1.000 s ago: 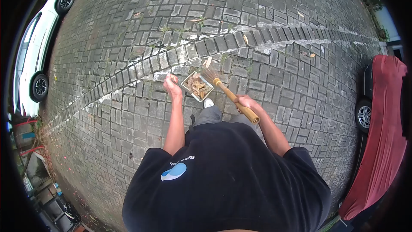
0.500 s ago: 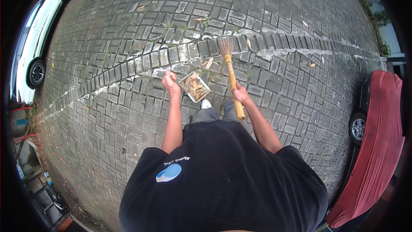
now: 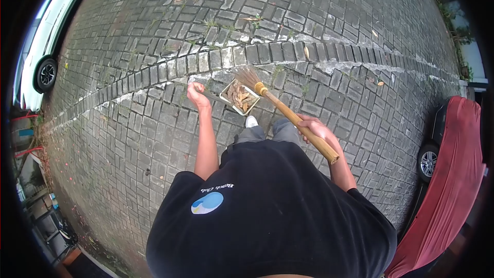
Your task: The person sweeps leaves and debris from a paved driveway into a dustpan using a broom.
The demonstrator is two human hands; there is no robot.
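Observation:
My left hand [image 3: 198,96] is closed around the dark handle of a dustpan [image 3: 250,109], whose light-edged pan holds several dry brown leaves [image 3: 241,97]. My right hand [image 3: 316,129] grips the thick wooden handle of a broom [image 3: 288,114]. The broom slants up and to the left, and its thin bristles [image 3: 248,76] are at the far edge of the dustpan. Whether the bristles touch the leaves is hard to tell.
Grey paving bricks [image 3: 154,144] cover the ground, with loose leaves [image 3: 306,52] and weeds [image 3: 210,22] scattered farther off. A white car [image 3: 43,46] stands at the left; a car under a red cover [image 3: 442,185] is at the right. A white shoe [image 3: 251,122] is close to the dustpan.
The broom's bristles have moved left and closer to the dustpan, while its handle end and my right hand have swung right. Leaves that lay beside the dustpan no longer show there.

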